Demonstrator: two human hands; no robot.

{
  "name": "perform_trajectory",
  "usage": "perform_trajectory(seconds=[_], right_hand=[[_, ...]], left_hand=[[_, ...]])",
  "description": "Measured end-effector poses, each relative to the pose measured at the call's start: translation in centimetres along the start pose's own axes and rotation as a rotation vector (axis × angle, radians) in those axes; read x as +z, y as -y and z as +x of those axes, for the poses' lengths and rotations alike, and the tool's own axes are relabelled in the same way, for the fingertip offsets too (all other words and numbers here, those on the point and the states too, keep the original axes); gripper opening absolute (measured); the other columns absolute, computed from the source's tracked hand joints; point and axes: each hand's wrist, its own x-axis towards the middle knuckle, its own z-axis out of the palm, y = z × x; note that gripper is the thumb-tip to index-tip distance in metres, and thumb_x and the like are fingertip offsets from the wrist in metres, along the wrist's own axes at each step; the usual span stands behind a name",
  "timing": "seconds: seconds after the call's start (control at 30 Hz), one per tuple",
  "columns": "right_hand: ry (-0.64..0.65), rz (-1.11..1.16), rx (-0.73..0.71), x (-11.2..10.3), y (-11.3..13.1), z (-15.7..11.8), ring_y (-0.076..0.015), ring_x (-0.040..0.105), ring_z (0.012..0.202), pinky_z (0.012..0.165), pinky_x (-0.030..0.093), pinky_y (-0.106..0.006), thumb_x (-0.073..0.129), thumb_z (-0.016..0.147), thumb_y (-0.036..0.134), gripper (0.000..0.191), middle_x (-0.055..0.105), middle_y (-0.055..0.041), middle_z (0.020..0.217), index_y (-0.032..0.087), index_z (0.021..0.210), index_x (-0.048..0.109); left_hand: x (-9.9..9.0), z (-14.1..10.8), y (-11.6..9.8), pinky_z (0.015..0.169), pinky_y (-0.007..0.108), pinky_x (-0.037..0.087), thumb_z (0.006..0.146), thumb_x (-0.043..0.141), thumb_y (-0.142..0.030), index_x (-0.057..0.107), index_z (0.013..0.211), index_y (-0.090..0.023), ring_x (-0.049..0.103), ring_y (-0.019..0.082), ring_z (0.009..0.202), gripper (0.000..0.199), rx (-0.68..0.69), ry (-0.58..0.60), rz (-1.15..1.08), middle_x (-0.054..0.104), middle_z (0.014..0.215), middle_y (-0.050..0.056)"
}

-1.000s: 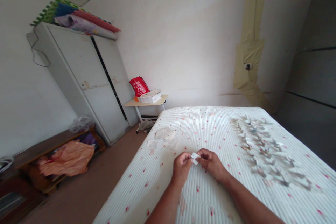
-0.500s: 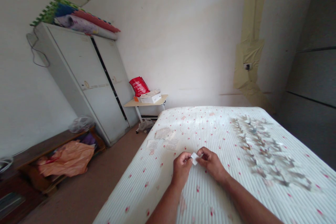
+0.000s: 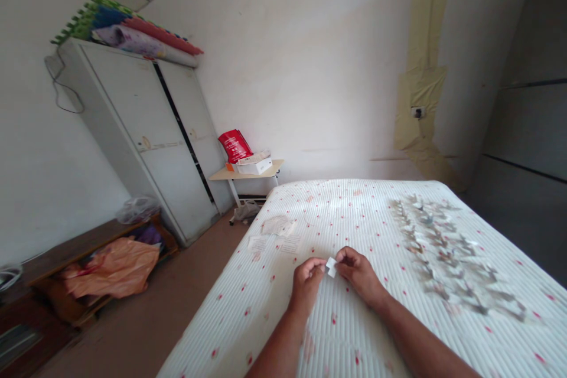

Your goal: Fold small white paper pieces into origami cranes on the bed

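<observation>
Between my two hands is a small folded piece of white paper (image 3: 331, 267), held just above the bed. My left hand (image 3: 308, 280) pinches its left corner between thumb and fingers. On the opposite side, my right hand (image 3: 358, 274) is closed with thumb and fingertips on the paper's right edge. Further right on the quilted cover lie several rows of small folded paper figures (image 3: 447, 254) that look like paper cranes; their outlines are blurred. Beyond my left hand rest flat printed sheets of paper (image 3: 289, 244).
The bed (image 3: 349, 207) has a white ribbed cover with red flecks. Behind it to the left, a small table (image 3: 248, 176) bears a red bag (image 3: 235, 145) and a white box (image 3: 257, 165). A grey cabinet (image 3: 146, 124) and a low wooden shelf (image 3: 80, 236) stand at left.
The paper has turned slightly and moved a little right, showing a more notched outline. My left fingers have straightened slightly along its edge; both hands stay in nearly the same place.
</observation>
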Motion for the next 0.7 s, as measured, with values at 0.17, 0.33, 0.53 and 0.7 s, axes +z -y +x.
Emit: perform_trajectory(seconds=[0.17,0.33,0.53,0.7], right_hand=[[0.010,0.037,0.018,-0.04,0.53,-0.13,-0.0070,0.035,0.046,0.044,0.027,-0.019,0.053,0.065,0.024,0.008,0.042,0.0060,0.052,0.018,0.064,0.047],[0.042,0.038,0.024,0.00,0.69,-0.21,-0.0070,0.035,0.045,0.044,0.026,-0.020,0.052,0.066,0.025,0.008,0.044,0.0055,0.051,0.017,0.066,0.049],[0.043,0.043,0.030,0.04,0.55,-0.16,-0.0066,0.033,0.044,0.043,0.025,-0.019,0.051,0.066,0.024,0.007,0.044,0.0058,0.050,0.017,0.066,0.049],[0.045,0.043,0.036,0.05,0.40,-0.05,-0.0068,0.034,0.044,0.043,0.025,-0.020,0.052,0.064,0.025,0.009,0.044,0.0056,0.050,0.017,0.066,0.050]], left_hand=[[-0.06,0.07,0.05,0.062,0.023,0.039,0.072,0.050,-0.031,0.066,0.080,-0.012,0.053,0.015,0.065,0.025,-0.030,0.006,0.003,0.063,0.067,0.002],[0.02,0.06,0.46,0.064,0.023,0.041,0.069,0.055,-0.029,0.065,0.083,-0.012,0.055,0.015,0.068,0.025,-0.034,0.027,-0.007,0.065,0.073,0.004],[-0.02,-0.03,0.41,0.064,0.024,0.041,0.070,0.052,-0.028,0.065,0.083,-0.011,0.056,0.015,0.067,0.025,-0.041,0.049,-0.012,0.066,0.072,0.004],[-0.02,0.04,0.71,0.066,0.025,0.043,0.069,0.054,-0.029,0.065,0.085,-0.011,0.058,0.017,0.072,0.027,-0.038,0.057,0.000,0.067,0.077,0.005]])
